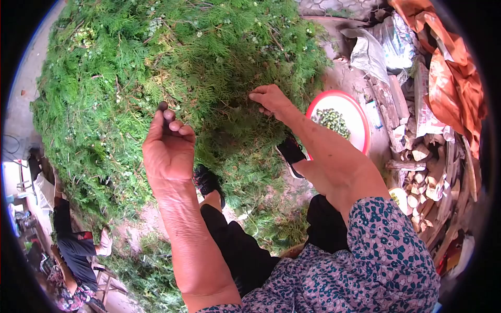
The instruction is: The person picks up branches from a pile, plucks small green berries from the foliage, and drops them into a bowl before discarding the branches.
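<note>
A large heap of cut green conifer branches (120, 62) with small pale cones fills the ground in front of me. Over its near middle is my left hand (169, 148), palm turned up. Its fingers are curled, with darkened tips close to the thumb; whatever they may hold is too small to make out. Farther right, my right hand (271, 101) is closed in a pinch at the shaded foliage, and its fingertips are partly hidden. Beside my right forearm stands a white basin (357, 125) with a red rim, holding many small green cones (334, 122).
Stacked firewood (417, 193) lies along the right side, below orange sacking (454, 78) and a pale plastic bag (399, 44). My shoes (209, 182) are among the branches. At lower left another person (78, 255) sits near the heap, one bare foot extended.
</note>
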Motion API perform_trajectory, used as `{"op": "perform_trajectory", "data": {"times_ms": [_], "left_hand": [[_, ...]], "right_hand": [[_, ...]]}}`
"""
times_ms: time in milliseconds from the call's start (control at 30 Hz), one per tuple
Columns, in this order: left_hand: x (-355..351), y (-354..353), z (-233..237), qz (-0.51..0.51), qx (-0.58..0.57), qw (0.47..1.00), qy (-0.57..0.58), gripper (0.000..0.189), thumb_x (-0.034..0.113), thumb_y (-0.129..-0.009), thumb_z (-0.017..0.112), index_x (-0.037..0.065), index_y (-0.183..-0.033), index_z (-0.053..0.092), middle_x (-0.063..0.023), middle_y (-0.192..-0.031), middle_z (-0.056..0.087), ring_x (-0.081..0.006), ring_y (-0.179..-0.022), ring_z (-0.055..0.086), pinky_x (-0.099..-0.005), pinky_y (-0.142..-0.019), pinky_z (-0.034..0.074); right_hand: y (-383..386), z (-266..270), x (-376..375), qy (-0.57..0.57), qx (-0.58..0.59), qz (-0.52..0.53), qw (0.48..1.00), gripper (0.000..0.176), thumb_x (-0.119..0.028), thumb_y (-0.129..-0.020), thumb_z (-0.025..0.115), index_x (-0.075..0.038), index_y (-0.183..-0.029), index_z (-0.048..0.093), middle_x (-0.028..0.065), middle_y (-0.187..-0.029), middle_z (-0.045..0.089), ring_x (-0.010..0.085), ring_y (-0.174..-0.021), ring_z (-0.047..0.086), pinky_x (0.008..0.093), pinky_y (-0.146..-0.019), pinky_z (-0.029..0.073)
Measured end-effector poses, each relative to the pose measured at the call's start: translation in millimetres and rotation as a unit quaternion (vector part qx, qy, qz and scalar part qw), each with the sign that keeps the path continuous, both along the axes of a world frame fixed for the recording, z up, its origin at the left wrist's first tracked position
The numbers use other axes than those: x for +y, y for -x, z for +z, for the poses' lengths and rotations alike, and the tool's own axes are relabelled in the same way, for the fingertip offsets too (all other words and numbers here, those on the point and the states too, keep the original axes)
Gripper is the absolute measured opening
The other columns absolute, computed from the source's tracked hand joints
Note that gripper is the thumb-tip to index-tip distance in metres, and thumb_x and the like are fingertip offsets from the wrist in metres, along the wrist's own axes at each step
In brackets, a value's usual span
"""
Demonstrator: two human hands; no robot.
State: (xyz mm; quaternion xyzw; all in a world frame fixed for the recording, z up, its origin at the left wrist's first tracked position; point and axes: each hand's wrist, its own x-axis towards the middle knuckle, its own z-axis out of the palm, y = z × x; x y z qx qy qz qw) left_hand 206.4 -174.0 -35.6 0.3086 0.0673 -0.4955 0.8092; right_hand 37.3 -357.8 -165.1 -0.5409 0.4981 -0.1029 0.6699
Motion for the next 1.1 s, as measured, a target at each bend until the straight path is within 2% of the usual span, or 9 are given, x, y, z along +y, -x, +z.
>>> {"op": "perform_trajectory", "data": {"times_ms": [333,567,700,733,767,833,900,1033,1100], "left_hand": [[-8.5,5.5,-3.3,-0.023,-0.008,1.000,0.008,0.016,0.014,-0.086,0.054,0.003,-0.098,0.054,-0.0012,-0.075,0.052,-0.0114,-0.062,0.045,-0.0249,-0.057,0.039],[-13.9,22.5,1.6,-0.044,-0.055,0.995,-0.064,0.018,0.013,-0.085,0.055,0.005,-0.100,0.055,-0.0014,-0.078,0.056,-0.0110,-0.063,0.047,-0.0249,-0.058,0.040],[4.4,-15.4,-2.5,-0.003,-0.032,0.999,-0.022,0.014,0.015,-0.087,0.052,0.005,-0.097,0.055,-0.0007,-0.079,0.055,-0.0115,-0.063,0.047,-0.0258,-0.059,0.040],[9.8,-23.7,-2.7,0.014,-0.021,1.000,-0.006,0.014,0.015,-0.087,0.051,0.005,-0.097,0.055,-0.0006,-0.078,0.055,-0.0115,-0.063,0.047,-0.0261,-0.059,0.040],[14.3,-29.0,-2.1,0.030,-0.010,0.999,0.011,0.014,0.015,-0.087,0.051,0.005,-0.097,0.055,-0.0004,-0.078,0.055,-0.0115,-0.063,0.047,-0.0264,-0.059,0.040],[20.8,-35.5,0.7,0.043,-0.012,0.999,0.004,0.015,0.016,-0.088,0.050,0.005,-0.097,0.054,-0.0004,-0.078,0.055,-0.0115,-0.063,0.047,-0.0270,-0.059,0.040],[24.5,-41.7,1.8,0.065,-0.005,0.998,0.003,0.014,0.016,-0.088,0.050,0.005,-0.097,0.054,-0.0005,-0.077,0.055,-0.0116,-0.063,0.048,-0.0272,-0.059,0.040],[29.0,-51.6,-2.0,0.092,-0.004,0.995,0.027,0.015,0.018,-0.090,0.046,0.005,-0.094,0.053,-0.0008,-0.076,0.055,-0.0117,-0.062,0.048,-0.0275,-0.060,0.040],[31.1,-52.9,0.2,0.110,0.005,0.993,0.038,0.020,0.018,-0.092,0.040,0.001,-0.092,0.051,-0.0033,-0.074,0.054,-0.0134,-0.061,0.048,-0.0296,-0.059,0.040]], "right_hand": [[31.7,26.3,-28.2,-0.203,-0.265,-0.129,0.934,0.043,-0.046,-0.082,0.055,-0.004,-0.093,0.057,0.0081,-0.084,0.056,0.0218,-0.066,0.057,0.0327,-0.054,0.042],[55.3,57.4,-27.4,-0.167,-0.258,-0.058,0.950,0.039,-0.039,-0.086,0.053,-0.004,-0.104,0.056,0.0080,-0.091,0.056,0.0193,-0.078,0.056,0.0316,-0.067,0.045],[107.9,39.3,-40.5,0.016,-0.007,-0.062,0.998,0.019,-0.007,-0.079,0.054,-0.004,-0.096,0.061,0.0078,-0.093,0.059,0.0221,-0.075,0.060,0.0330,-0.066,0.049],[146.9,10.2,-60.7,0.294,0.061,0.120,0.946,0.017,-0.008,-0.076,0.056,-0.002,-0.091,0.062,0.0073,-0.086,0.059,0.0185,-0.070,0.058,0.0309,-0.058,0.048],[180.4,-20.2,-80.0,0.540,0.117,0.283,0.784,0.016,-0.008,-0.073,0.059,-0.001,-0.087,0.062,0.0068,-0.078,0.058,0.0148,-0.065,0.057,0.0287,-0.050,0.046],[197.7,-5.6,-76.2,0.263,0.331,0.107,0.900,0.010,-0.009,-0.068,0.059,-0.003,-0.075,0.064,0.0085,-0.065,0.059,0.0181,-0.058,0.057,0.0306,-0.050,0.046],[244.3,-39.6,-98.8,0.381,0.428,0.202,0.795,0.010,-0.014,-0.066,0.058,-0.005,-0.063,0.062,0.0116,-0.057,0.057,0.0222,-0.052,0.056,0.0329,-0.050,0.045],[302.5,-101.4,-132.8,0.525,0.419,0.244,0.699,0.019,-0.020,-0.065,0.056,-0.003,-0.055,0.057,0.0148,-0.054,0.053,0.0251,-0.050,0.053,0.0367,-0.050,0.042],[254.5,-51.4,-100.7,0.439,0.297,0.068,0.845,0.011,-0.014,-0.066,0.057,-0.003,-0.065,0.060,0.0110,-0.054,0.054,0.0186,-0.045,0.050,0.0330,-0.045,0.040]]}}
